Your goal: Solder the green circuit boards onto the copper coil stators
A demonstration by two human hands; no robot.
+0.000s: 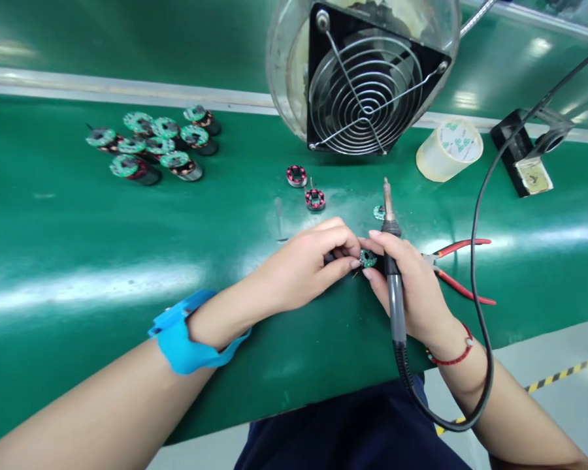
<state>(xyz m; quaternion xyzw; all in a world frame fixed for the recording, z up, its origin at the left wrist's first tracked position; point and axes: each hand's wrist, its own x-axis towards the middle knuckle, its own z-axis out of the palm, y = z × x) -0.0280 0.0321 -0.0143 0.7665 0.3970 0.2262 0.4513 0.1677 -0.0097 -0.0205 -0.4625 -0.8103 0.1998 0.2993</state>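
Between my two hands, just above the bench, is a small round green circuit board (368, 258), with dark parts beneath it partly hidden by fingers. My left hand (318, 264) is closed, its thumb and fingertips pinching the board's left edge. On the other side, my right hand (411, 287) steadies the board with its fingertips. A soldering iron (394, 303) lies across that same hand, tip pointing away from me, its cable looping over the forearm. Another small green board (379, 212) lies just beyond the iron's shaft. Red-handled pliers (458, 248) rest open beside my right hand.
Several motor assemblies with green boards (176, 160) cluster at the back left. Two red-and-black wound rings (315, 200) lie mid-bench. A fan with a wire guard (367, 98) overhangs the back. A tape roll (445, 151) and an iron stand (512, 153) stand to the right.
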